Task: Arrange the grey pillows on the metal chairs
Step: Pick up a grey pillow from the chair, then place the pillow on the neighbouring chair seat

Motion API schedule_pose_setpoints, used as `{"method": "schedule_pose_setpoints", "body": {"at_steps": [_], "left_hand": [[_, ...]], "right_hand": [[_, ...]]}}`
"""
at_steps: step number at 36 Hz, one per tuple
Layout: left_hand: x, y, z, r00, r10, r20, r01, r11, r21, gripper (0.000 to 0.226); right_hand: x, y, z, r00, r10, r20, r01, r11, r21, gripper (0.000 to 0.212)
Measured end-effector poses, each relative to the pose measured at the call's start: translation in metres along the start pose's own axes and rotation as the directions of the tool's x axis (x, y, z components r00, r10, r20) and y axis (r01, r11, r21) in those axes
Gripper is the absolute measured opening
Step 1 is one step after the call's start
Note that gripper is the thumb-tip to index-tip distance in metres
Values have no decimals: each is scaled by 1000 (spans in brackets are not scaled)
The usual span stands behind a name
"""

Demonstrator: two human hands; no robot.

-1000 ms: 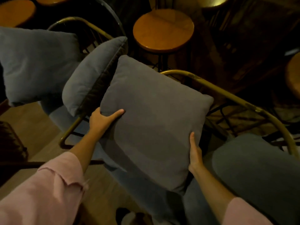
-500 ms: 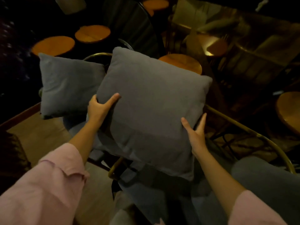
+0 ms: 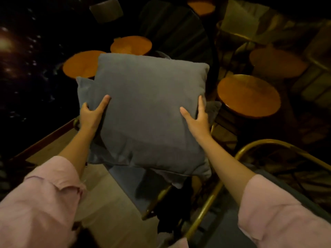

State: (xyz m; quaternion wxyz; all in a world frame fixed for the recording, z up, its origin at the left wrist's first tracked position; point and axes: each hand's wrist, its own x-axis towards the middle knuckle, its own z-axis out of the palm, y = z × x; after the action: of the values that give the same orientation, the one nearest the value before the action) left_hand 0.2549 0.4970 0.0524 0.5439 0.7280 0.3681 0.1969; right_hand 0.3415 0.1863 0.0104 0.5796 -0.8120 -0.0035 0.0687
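Note:
I hold a square grey pillow (image 3: 148, 111) up in front of me, face toward me. My left hand (image 3: 92, 114) grips its left edge and my right hand (image 3: 196, 119) grips its right edge. Behind it another grey pillow (image 3: 83, 90) peeks out at the left, mostly hidden. Below the held pillow is a metal chair with a grey seat pad (image 3: 130, 183) and brass-coloured legs. A second metal chair (image 3: 268, 143) with a curved brass frame stands at the lower right.
Round wooden stools surround the chairs: one (image 3: 249, 95) at the right, two (image 3: 80, 64) (image 3: 130, 44) behind the pillow. More dim furniture stands at the upper right. A light wooden floor (image 3: 107, 221) shows at the lower left.
I have carried the pillow up and leftward, from the right chair over the left chair. It now covers most of the pillow behind. My right hand has moved from the lower edge onto the right edge.

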Motion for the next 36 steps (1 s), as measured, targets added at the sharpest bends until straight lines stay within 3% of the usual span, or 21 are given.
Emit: {"method": "schedule_pose_setpoints", "body": {"at_steps": [2,5,8,11,17,22,25,30,36], "left_hand": [[22,-5,-2,997,-58,45,56,998,38,110],[38,-35,9,987,-100,122,81,985,150,95],[39,-88,33,927,-195,320,40,901,432,138],[20,-133,59,910,-272,312,-42,690,723,139],[-6,-148,68,976,-64,206,-93,737,670,137],[-28,-135,83,946,186,264,-307,770,559,102],[-54,-118,109,880,319,353,-457,772,442,87],[-120,-94,165,722,427,544,-632,728,266,75],[-221,-84,227,572,398,718,-695,700,165,72]], "right_hand": [[18,-1,27,999,31,29,-24,979,-203,88],[33,14,65,975,173,140,-70,836,-545,80],[22,40,93,957,159,244,76,673,-735,83],[5,61,104,962,74,264,169,597,-784,85],[-7,74,83,947,3,322,263,566,-781,92],[-28,89,40,922,-53,385,325,648,-689,81],[-54,107,2,950,-50,309,254,701,-667,82],[-113,144,-73,995,91,29,-48,737,-675,94],[-212,201,-191,920,268,-285,-390,692,-608,84]]}}
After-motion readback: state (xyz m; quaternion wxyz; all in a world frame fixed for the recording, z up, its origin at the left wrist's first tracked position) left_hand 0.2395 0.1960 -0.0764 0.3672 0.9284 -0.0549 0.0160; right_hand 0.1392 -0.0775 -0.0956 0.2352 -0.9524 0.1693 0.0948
